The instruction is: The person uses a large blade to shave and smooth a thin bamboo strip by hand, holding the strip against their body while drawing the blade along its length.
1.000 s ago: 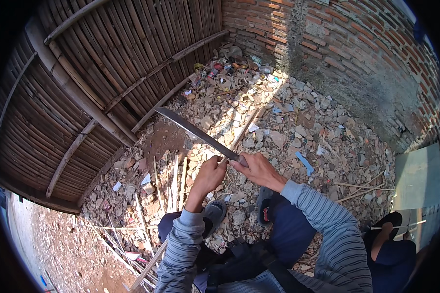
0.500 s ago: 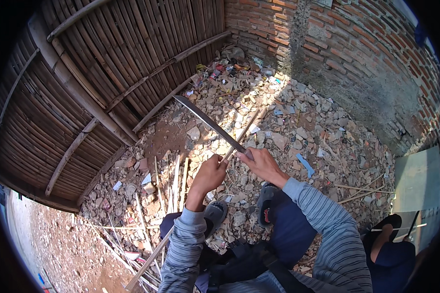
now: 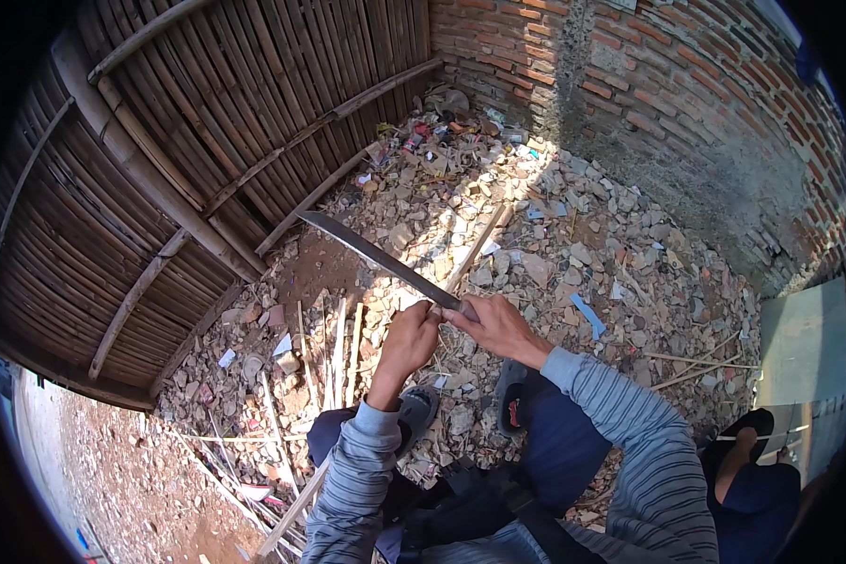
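Note:
My right hand [image 3: 500, 329] is closed round the handle of a machete [image 3: 378, 256], its long dark blade slanting up and to the left. A long split bamboo strip [image 3: 477, 248] is gripped in my left hand [image 3: 408, 344], and its far part reaches up to the right beyond the blade. The blade crosses over the strip close to my left fingers; whether its edge touches the wood I cannot make out. Both hands are almost together, the right thumb near the left knuckles. Under my left forearm the strip is hidden, and its near end [image 3: 293, 512] shows at lower left.
Rubble [image 3: 555, 273] with litter covers the ground. Several pale bamboo strips [image 3: 338, 352] lie left of my sandals [image 3: 417, 414]. A bamboo-slat wall [image 3: 282, 103] stands at left, a brick wall [image 3: 686, 103] at the back and right. Another person's leg [image 3: 752, 479] is at lower right.
The machete has swung down and left, its blade lying flatter. My right hand has shifted slightly down towards my left hand, which has moved a little right, so they are closer together.

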A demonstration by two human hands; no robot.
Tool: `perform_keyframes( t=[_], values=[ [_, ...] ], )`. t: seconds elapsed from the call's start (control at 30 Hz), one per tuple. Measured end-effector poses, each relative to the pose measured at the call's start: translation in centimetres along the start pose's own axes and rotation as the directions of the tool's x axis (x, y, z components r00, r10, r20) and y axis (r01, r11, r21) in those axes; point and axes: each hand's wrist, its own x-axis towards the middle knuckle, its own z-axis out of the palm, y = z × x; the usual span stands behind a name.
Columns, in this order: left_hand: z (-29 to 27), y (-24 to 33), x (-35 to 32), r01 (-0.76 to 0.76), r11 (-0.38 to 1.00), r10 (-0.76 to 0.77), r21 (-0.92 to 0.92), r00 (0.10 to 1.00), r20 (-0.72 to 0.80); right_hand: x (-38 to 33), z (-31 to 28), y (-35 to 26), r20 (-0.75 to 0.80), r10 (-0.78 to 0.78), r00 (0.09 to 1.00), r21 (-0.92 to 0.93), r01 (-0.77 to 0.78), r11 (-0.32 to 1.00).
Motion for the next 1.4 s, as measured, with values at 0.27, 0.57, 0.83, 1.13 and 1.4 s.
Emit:
perform_keyframes(
  t=[0.27, 0.57, 0.83, 1.13, 1.4],
  values=[
    [-0.6, 1.9, -0.3, -0.017, 1.0, 0.018, 0.007, 0.999, -0.034, 0.8, -1.5, 2.5, -0.127, 0.193, 0.973, 0.052, -0.188, 0.981],
    [0.0, 3.1, -0.6, 0.005, 0.995, 0.004, 0.101, 0.996, -0.092, 0.1, -1.6, 1.7, 0.012, 0.044, 0.999, -0.086, -0.043, 0.995],
    [-0.3, 2.5, -0.7, 0.024, 0.999, -0.023, 0.039, 0.999, -0.022, 0.4, -2.0, 3.5, -0.032, 0.184, 0.982, -0.039, -0.185, 0.982],
    [-0.1, 0.8, 0.5, 0.147, 0.929, -0.115, -0.34, 0.987, 0.112, -0.1, -0.4, 1.2, 0.001, -0.012, 1.0, -0.029, 0.012, 1.0],
    [-0.1, 0.6, 0.7, 0.185, 0.941, -0.161, -0.284, 0.981, 0.105, -0.1, -0.7, 1.0, -0.049, 0.09, 0.995, -0.077, -0.094, 0.993]
  ],
)
